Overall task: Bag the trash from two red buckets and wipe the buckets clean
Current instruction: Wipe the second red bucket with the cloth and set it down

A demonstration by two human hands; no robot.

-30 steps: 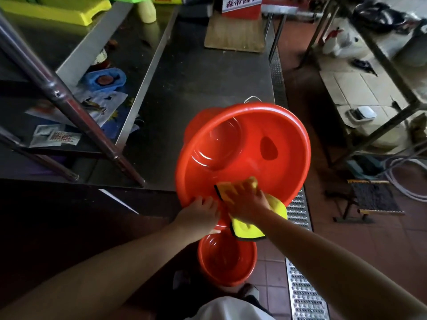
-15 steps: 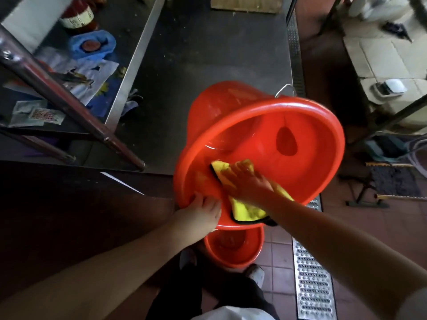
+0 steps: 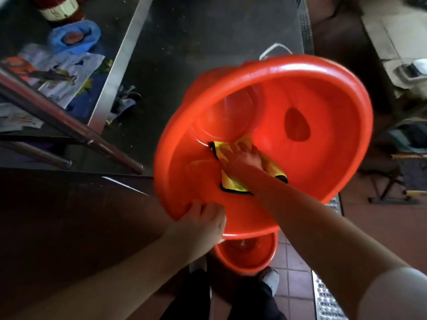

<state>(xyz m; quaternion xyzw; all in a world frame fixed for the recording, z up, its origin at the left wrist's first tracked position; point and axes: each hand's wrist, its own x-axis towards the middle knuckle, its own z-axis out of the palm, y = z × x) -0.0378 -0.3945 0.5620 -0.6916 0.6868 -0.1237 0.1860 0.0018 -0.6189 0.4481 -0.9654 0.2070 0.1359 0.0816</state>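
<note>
A large red bucket (image 3: pixel 323 125) is tilted with its mouth toward me, above the edge of a dark steel table (image 3: pixel 208 42). My left hand (image 3: pixel 198 225) grips its near rim. Deep inside, near the base, my right hand (image 3: pixel 242 158) presses a yellow cloth (image 3: pixel 231 183) against the lower wall. A second, smaller red bucket (image 3: pixel 247 257) stands upright on the floor under the first, between my feet; its inside looks bare.
A slanted steel pole (image 3: pixel 69 128) crosses at the left. Paper scraps, a blue item (image 3: pixel 74 38) and a jar lie on the lower shelf at left. A metal floor drain grate (image 3: pixel 328 301) runs along the right over red tiles.
My right hand has pushed the yellow cloth deeper into the tilted bucket, from the near rim toward the base. The bucket has come closer to me. My left hand keeps its grip on the rim.
</note>
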